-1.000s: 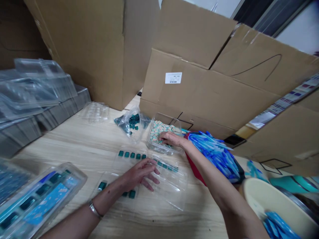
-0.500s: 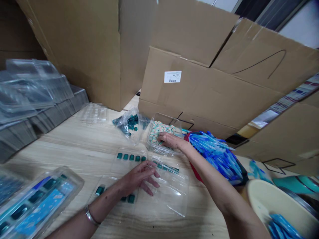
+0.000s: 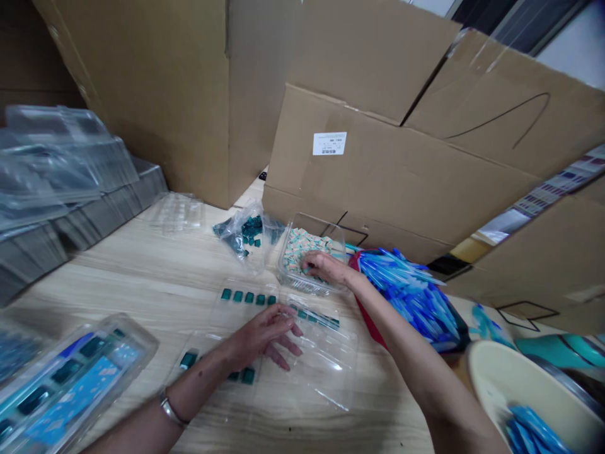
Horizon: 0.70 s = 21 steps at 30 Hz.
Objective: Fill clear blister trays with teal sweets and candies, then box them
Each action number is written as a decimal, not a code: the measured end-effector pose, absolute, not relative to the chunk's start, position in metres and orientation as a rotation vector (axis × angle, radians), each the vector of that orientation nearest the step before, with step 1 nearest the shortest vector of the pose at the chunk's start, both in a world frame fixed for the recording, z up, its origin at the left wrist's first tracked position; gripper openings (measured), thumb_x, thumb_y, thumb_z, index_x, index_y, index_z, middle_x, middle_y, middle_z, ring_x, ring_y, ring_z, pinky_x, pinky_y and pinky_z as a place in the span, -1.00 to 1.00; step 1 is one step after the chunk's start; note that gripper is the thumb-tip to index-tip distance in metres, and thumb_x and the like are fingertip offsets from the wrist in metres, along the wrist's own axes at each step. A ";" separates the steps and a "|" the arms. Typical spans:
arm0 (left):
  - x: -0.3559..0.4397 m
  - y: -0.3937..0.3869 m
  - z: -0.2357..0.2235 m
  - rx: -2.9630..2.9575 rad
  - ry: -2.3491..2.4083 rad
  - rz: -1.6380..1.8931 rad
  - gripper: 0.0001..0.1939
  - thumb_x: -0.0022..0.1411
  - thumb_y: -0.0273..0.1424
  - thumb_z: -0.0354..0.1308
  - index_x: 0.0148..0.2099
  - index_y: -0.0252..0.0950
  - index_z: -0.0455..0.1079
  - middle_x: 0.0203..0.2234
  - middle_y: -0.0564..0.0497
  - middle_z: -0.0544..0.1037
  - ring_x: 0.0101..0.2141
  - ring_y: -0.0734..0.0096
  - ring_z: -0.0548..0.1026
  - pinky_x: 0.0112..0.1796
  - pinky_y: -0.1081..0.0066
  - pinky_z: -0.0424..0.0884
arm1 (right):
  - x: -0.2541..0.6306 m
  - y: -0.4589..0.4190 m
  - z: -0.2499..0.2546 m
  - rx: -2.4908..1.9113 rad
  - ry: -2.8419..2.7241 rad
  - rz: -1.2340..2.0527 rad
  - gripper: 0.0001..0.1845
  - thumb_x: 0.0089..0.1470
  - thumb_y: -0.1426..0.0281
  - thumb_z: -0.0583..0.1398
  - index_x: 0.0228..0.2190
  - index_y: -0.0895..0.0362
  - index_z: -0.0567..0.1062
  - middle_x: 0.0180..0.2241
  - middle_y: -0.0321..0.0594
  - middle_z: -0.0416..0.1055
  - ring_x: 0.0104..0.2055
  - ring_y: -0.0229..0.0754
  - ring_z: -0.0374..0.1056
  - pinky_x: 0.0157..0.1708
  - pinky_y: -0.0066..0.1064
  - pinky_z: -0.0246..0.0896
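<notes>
My right hand [image 3: 326, 267] reaches into a clear plastic box [image 3: 336, 234] filled with small pale pink and teal pieces [image 3: 307, 244]. Its fingertips are bent down among the pieces, so whether they pinch one is hidden. Over the clear plastic trays [image 3: 326, 378] hovers my left hand [image 3: 271, 334], fingers apart and nothing in them. Dark green square pieces [image 3: 249, 297] sit in a row in the tray behind it. More green pieces [image 3: 189, 360] show in the nearer tray, partly covered by my left forearm.
An open bag of green pieces [image 3: 250, 233] lies behind the trays. Blue pens [image 3: 411, 296] fill a red container on the right, near a cream tub [image 3: 491, 366]. Stacked clear cases [image 3: 70, 164] and a filled case [image 3: 75, 384] stand left. Cardboard [image 3: 378, 164] walls the back.
My right hand has shifted very slightly right and toward me within the box of small pieces. My left hand stays almost where it was.
</notes>
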<state>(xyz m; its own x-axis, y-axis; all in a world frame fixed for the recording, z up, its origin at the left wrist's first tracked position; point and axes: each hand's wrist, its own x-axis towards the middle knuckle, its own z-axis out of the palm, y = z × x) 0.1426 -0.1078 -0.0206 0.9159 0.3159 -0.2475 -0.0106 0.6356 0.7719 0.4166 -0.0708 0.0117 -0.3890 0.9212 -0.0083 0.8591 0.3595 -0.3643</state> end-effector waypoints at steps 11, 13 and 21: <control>0.143 -0.108 -0.021 0.880 0.370 0.187 -0.65 0.14 -0.18 0.13 -0.08 -0.20 0.20 -0.21 -0.08 0.42 -0.32 0.22 0.54 -0.52 0.34 0.48 | 0.435 -0.074 0.025 -1.837 -1.289 1.037 -0.72 -0.30 0.39 0.37 -0.49 0.19 0.42 -0.59 -0.34 0.37 -0.55 -0.31 0.30 -0.49 -0.46 0.31; 0.142 -0.108 -0.021 0.884 0.370 0.189 -0.65 0.14 -0.18 0.12 -0.07 -0.21 0.20 -0.21 -0.08 0.41 -0.32 0.22 0.53 -0.52 0.34 0.48 | 0.432 -0.072 0.023 -1.926 -1.272 1.073 -0.76 -0.31 0.46 0.37 -0.53 0.19 0.42 -0.63 -0.34 0.37 -0.58 -0.32 0.30 -0.53 -0.48 0.29; 0.143 -0.108 -0.019 0.877 0.373 0.186 -0.65 0.17 -0.20 0.11 -0.06 -0.24 0.18 -0.21 -0.09 0.39 -0.33 0.22 0.53 -0.52 0.33 0.47 | 0.426 -0.062 0.025 -2.053 -1.286 1.091 -0.84 -0.29 0.61 0.31 -0.59 0.21 0.43 -0.71 -0.40 0.32 -0.68 -0.38 0.24 -0.66 -0.58 0.19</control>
